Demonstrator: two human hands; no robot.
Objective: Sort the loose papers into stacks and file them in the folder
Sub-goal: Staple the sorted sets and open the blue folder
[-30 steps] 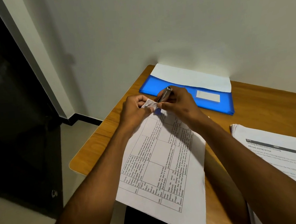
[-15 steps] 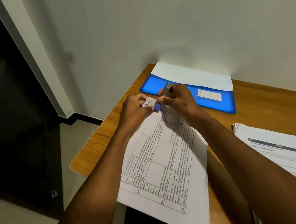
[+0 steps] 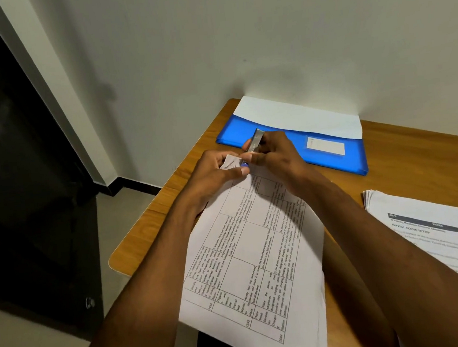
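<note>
two hands stapling papers on a desk
left hand [image 3: 211,175] pinches the papers' [image 3: 258,254] corner; right hand [image 3: 273,155] grips a stapler [image 3: 255,141], just before the folder [image 3: 332,157].

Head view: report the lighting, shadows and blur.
Head view: dim, warm light; a bright patch on the wall above the blue folder; the table sheet prints sharply, while the right stack text blurs; door frame leans, wide-angle distortion.

both hands [image 3: 249,165] staple printed sheets [image 3: 258,254] beside blue folder [image 3: 333,160].
</note>
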